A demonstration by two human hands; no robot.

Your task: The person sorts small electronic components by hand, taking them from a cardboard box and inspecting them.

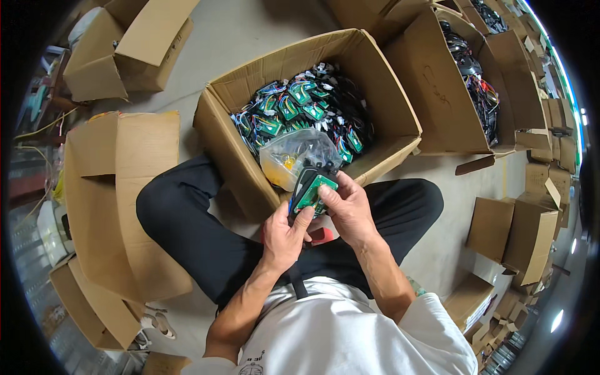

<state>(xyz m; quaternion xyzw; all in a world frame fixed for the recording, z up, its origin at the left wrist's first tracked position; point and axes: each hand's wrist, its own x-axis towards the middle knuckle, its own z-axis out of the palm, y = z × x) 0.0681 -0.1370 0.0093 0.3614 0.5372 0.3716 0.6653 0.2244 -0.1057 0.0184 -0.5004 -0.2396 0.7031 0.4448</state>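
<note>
Both hands (353,214) in joint grip on a green circuit board (309,194), thumbs (330,196) uppermost, forearms (382,273) inward

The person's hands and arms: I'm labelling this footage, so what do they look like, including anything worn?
The left hand and right hand wear no visible gloves, watches or bracelets. The forearms are bare. The white right sleeve is short and loose; little of the left sleeve shows.
</note>
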